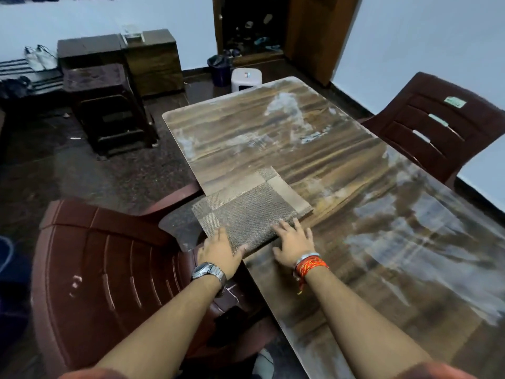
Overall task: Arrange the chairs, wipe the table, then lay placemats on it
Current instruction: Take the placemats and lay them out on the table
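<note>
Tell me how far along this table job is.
Chairs look arranged: the near chair sits at one long edge, the far chair opposite. Wiping seems done, judging by smears across the table. In hand: the left hand and right hand rest on a placemat overhanging the table's edge. Left: squaring it and laying any other mats.
</note>
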The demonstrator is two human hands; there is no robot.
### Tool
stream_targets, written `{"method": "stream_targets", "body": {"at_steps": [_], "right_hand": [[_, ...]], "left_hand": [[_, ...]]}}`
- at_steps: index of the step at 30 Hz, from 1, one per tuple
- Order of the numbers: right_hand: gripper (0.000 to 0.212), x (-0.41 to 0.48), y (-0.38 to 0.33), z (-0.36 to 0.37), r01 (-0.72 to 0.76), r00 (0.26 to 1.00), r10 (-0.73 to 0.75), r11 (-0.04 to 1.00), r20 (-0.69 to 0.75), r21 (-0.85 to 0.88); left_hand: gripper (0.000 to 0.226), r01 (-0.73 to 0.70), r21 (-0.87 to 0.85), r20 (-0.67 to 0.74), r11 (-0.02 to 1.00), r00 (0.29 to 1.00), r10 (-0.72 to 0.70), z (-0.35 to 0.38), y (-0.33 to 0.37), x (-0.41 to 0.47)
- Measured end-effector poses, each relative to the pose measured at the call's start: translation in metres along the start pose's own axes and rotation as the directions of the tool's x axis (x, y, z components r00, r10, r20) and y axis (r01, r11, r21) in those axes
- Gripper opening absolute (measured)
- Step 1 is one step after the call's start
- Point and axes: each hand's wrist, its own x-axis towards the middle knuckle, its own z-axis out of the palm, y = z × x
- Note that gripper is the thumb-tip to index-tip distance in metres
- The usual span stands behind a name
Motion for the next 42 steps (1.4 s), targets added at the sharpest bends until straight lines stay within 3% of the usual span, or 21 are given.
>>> {"method": "stream_targets", "body": {"at_steps": [4, 9, 12, 14, 15, 17, 19, 22, 24, 27, 29, 31, 32, 33, 34, 36, 37, 40, 42], "right_hand": [[0.054, 0.013, -0.024, 0.022, -0.002, 1.0, 0.003, 0.998, -0.015, 0.062], [0.064, 0.039, -0.059, 0.033, -0.023, 0.999, 0.021, 0.999, 0.041, 0.045], [0.064, 0.056, -0.068, 0.033, -0.061, 0.996, 0.055, 0.993, 0.064, 0.099], [0.063, 0.067, -0.068, 0.03, -0.05, 0.997, 0.04, 0.987, 0.067, 0.15], [0.062, 0.072, -0.066, 0.028, -0.033, 0.997, 0.02, 0.981, 0.071, 0.192], [0.058, 0.08, -0.059, 0.02, -0.007, 0.997, -0.019, 0.947, 0.079, 0.322], [0.049, 0.084, -0.05, 0.01, -0.014, 1.0, 0.013, 0.879, 0.005, 0.477], [0.032, 0.08, -0.039, -0.002, -0.073, 0.954, 0.25, 0.728, -0.165, 0.681], [0.024, 0.075, -0.033, -0.013, -0.057, 0.908, 0.351, 0.647, -0.23, 0.76], [0.017, 0.063, -0.02, -0.051, 0.116, 0.77, 0.533, 0.424, -0.351, 0.898], [0.012, 0.048, -0.007, -0.088, 0.319, 0.629, 0.63, 0.324, -0.455, 0.89], [0.014, 0.028, 0.003, -0.119, 0.332, 0.51, 0.622, 0.496, -0.595, 0.802], [0.015, 0.02, 0.006, -0.127, 0.291, 0.498, 0.557, 0.615, -0.665, 0.733], [0.017, 0.015, 0.007, -0.129, 0.248, 0.543, 0.465, 0.707, -0.699, 0.663], [0.019, 0.013, 0.006, -0.123, 0.201, 0.632, 0.372, 0.768, -0.679, 0.608], [0.027, 0.016, 0.001, -0.098, 0.036, 0.861, 0.22, 0.873, -0.458, 0.486], [0.031, 0.017, -0.003, -0.079, -0.059, 0.934, 0.188, 0.919, -0.303, 0.389], [0.047, 0.014, -0.016, -0.025, -0.177, 0.981, 0.187, 0.971, -0.054, 0.158], [0.06, 0.008, -0.023, 0.002, -0.264, 0.964, 0.261, 0.96, 0.04, 0.091]], "left_hand": [[0.08, 0.191, -0.226, 0.023, 0.955, 0.981, -0.191, 0.006, -0.012, 0.018], [0.045, 0.302, -0.43, -0.007, 0.851, 0.941, -0.338, -0.009, -0.006, 0.038], [0.045, 0.283, -0.552, -0.048, 0.785, 0.928, -0.369, -0.016, -0.004, 0.051], [0.045, 0.295, -0.665, 0.043, 0.686, 0.932, -0.36, -0.02, -0.008, 0.061], [0.033, 0.305, -0.705, 0.099, 0.64, 0.936, -0.336, -0.023, -0.01, 0.067], [0.012, 0.277, -0.72, 0.121, 0.636, 0.953, -0.278, -0.027, -0.016, 0.077], [0.016, 0.183, -0.674, 0.036, 0.716, 0.976, -0.216, -0.032, -0.02, 0.084], [0.011, -0.061, -0.526, -0.135, 0.848, 0.991, -0.012, -0.035, -0.019, 0.083], [0.024, -0.266, -0.444, -0.226, 0.856, 0.957, 0.18, -0.031, -0.017, 0.077], [0.035, -0.601, -0.272, -0.372, 0.751, 0.786, 0.494, -0.014, -0.017, 0.063], [0.039, -0.745, -0.1, -0.355, 0.66, 0.646, 0.676, -0.004, -0.019, 0.053], [0.046, -0.822, -0.002, -0.254, 0.569, 0.551, 0.795, 0.0, -0.016, 0.042], [0.051, -0.857, 0.03, -0.182, 0.514, 0.501, 0.846, 0.002, -0.015, 0.037], [0.051, -0.891, 0.058, -0.106, 0.449, 0.442, 0.891, 0.004, -0.014, 0.034], [0.048, -0.919, 0.063, -0.01, 0.389, 0.389, 0.921, 0.003, -0.013, 0.03], [0.053, -0.947, 0.049, 0.149, 0.316, 0.32, 0.936, 0.001, -0.011, 0.027], [0.057, -0.944, 0.03, 0.165, 0.329, 0.329, 0.93, 0.002, -0.009, 0.027], [0.058, -0.832, 0.007, 0.124, 0.555, 0.551, 0.825, 0.004, 0.001, 0.032], [0.061, -0.722, 0.088, 0.206, 0.687, 0.688, 0.696, 0.01, 0.01, 0.035]]}}
